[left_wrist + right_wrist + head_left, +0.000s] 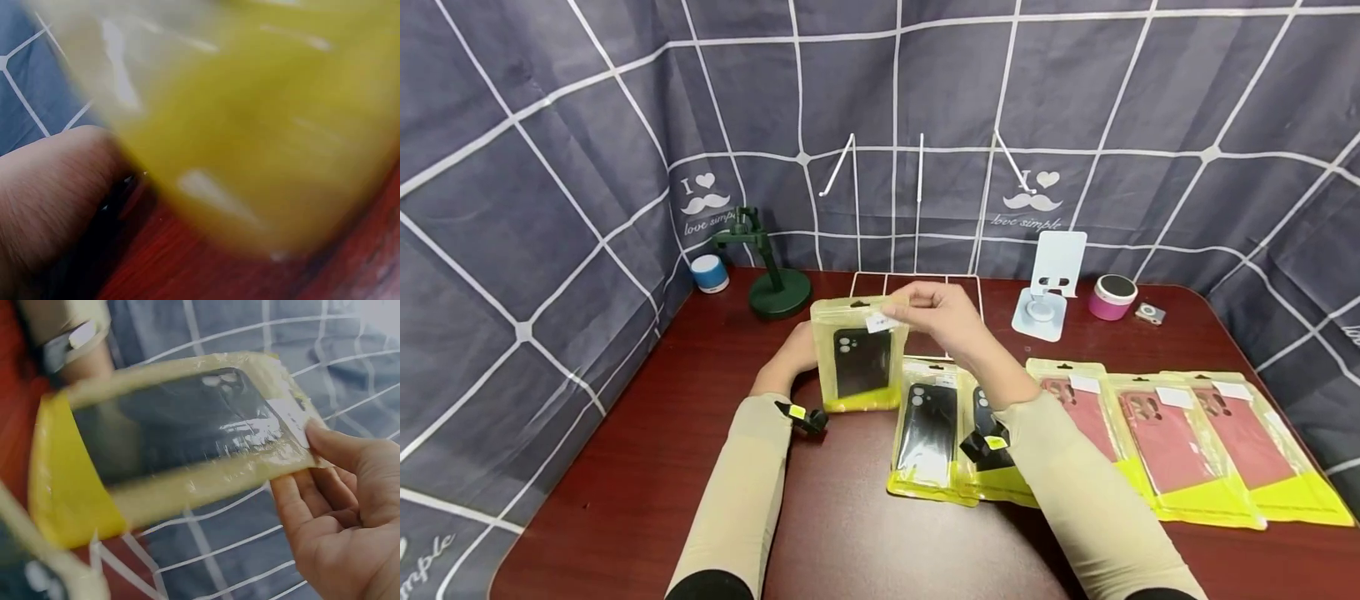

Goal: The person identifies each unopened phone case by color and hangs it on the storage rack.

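Standing upright on the dark red table (647, 467), the packaged black phone case (859, 360) is held between both hands near the table's middle, its yellow bottom edge touching or just above the surface. The right hand (942, 315) pinches the top edge at the white label (880, 322), thumb in front and fingers curled behind; the right wrist view confirms this hold on the sleeve's label end. The left hand (796, 360) sits behind the sleeve's left side. Its fingers are hidden by the pack in the head view, and the left wrist view is too blurred to settle the matter, so whether it grips or merely steadies cannot be told.

Risks noted:
- The right hand's hold is a light pinch on glossy film. In my judgement the sleeve could slip or twist out if the left hand gives no real support.
- Two more black case packs (928, 437) lie flat just in front, overlapping each other, and three red case packs (1165, 442) lie in a row to the right, edges overlapping. A dropped sleeve would likely land on these and disturb the row.
- The right forearm (1075, 492) lies over the overlapping packs. Any sideways sweep could drag them.
- A white wire rack (917, 283) stands just behind the hands; a forward move might knock it.
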Demonstrator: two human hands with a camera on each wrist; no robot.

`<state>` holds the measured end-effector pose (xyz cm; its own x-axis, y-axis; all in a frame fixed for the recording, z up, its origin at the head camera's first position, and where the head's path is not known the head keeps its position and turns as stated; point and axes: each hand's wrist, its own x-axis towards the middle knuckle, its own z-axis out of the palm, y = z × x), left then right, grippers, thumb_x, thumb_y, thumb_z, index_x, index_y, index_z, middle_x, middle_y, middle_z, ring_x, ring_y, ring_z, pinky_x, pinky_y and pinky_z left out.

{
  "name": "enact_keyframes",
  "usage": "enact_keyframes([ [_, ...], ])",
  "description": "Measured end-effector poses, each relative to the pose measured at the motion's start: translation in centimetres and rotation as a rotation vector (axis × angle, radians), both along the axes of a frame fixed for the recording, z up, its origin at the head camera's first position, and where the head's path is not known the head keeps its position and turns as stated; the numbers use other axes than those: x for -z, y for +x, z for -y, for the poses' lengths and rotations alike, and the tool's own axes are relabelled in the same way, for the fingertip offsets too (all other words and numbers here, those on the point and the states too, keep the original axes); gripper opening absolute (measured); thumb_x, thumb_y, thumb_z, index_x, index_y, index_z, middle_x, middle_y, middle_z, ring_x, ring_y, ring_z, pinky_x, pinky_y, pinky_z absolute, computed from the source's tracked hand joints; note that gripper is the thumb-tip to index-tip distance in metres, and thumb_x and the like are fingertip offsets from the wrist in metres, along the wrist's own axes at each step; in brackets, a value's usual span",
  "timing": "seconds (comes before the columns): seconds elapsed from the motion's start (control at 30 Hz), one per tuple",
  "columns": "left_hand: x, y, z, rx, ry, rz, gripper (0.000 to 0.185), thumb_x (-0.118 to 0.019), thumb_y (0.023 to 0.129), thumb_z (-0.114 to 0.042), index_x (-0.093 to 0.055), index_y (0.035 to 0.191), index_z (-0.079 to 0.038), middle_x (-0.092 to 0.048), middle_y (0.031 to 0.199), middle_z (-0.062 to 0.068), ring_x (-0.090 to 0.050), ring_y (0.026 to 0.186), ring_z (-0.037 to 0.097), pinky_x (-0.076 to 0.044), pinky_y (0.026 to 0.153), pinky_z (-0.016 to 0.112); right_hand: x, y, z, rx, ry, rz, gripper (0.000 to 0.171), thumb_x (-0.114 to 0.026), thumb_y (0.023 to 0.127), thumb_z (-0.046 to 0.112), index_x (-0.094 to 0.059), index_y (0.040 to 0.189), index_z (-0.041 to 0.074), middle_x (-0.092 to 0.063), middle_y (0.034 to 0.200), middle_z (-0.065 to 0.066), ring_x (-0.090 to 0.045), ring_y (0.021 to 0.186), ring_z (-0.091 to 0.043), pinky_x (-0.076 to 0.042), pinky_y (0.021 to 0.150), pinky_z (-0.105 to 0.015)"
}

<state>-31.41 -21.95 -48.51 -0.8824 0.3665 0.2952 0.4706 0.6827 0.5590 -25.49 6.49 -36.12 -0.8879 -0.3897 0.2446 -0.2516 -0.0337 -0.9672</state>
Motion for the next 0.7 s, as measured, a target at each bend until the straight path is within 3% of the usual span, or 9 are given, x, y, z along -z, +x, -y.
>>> enact_keyframes([
  [0.13,-0.4,-0.2,-0.3,-0.021,-0.039,0.088,0.036,-0.068,0.094,-0.031,-0.069,0.122,-0.008,-0.066,0.126,0.013,-0.059,0.123,0.030,-0.044,0.106,0.047,-3.1,0.6,-0.5,0.094,-0.084,-0.128,0.013,-0.080,0.088,0.015,-0.078,0.095,0.005,-0.077,0.090,-0.005,-0.068,0.081,-0.016,-0.054,0.073,-0.028],
  [0.3,-0.6,-0.4,-0.4,-0.035,-0.107,0.169,0.071,-0.076,0.087,-0.047,-0.054,0.148,-0.018,-0.044,0.156,0.005,-0.033,0.148,0.023,-0.027,0.119,0.044,-6.2,0.5,-1.6,0.238,-0.075,-0.248,0.016,-0.081,0.088,0.017,-0.079,0.100,0.007,-0.078,0.087,-0.002,-0.068,0.077,-0.012,-0.050,0.070,-0.025],
  [0.5,-0.4,-0.5,-0.4,-0.041,-0.136,0.205,0.089,-0.072,0.082,-0.067,-0.047,0.153,-0.019,-0.036,0.160,0.003,-0.030,0.149,0.023,-0.030,0.117,0.048,-8.4,-0.5,-2.7,0.337,-0.112,-0.308,0.014,-0.082,0.087,0.015,-0.078,0.095,0.005,-0.076,0.079,-0.003,-0.059,0.065,-0.009,-0.042,0.057,-0.023],
  [0.6,-0.3,-0.5,-0.5,-0.034,-0.131,0.206,0.093,-0.070,0.080,-0.070,-0.046,0.153,-0.018,-0.036,0.161,0.004,-0.030,0.149,0.025,-0.030,0.117,0.049,-9.1,-1.1,-3.1,0.386,-0.105,-0.321,0.012,-0.082,0.086,0.016,-0.078,0.093,0.006,-0.075,0.076,-0.002,-0.049,0.060,-0.008,-0.033,0.052,-0.023],
  [0.7,-0.2,-0.3,-0.6,-0.034,-0.133,0.199,0.096,-0.070,0.080,-0.071,-0.044,0.154,-0.017,-0.035,0.161,0.006,-0.030,0.149,0.025,-0.031,0.117,0.049,-9.4,-1.6,-3.5,0.422,-0.090,-0.314,0.013,-0.083,0.086,0.018,-0.078,0.092,0.007,-0.075,0.075,0.000,-0.048,0.060,-0.008,-0.031,0.053,-0.024],
])
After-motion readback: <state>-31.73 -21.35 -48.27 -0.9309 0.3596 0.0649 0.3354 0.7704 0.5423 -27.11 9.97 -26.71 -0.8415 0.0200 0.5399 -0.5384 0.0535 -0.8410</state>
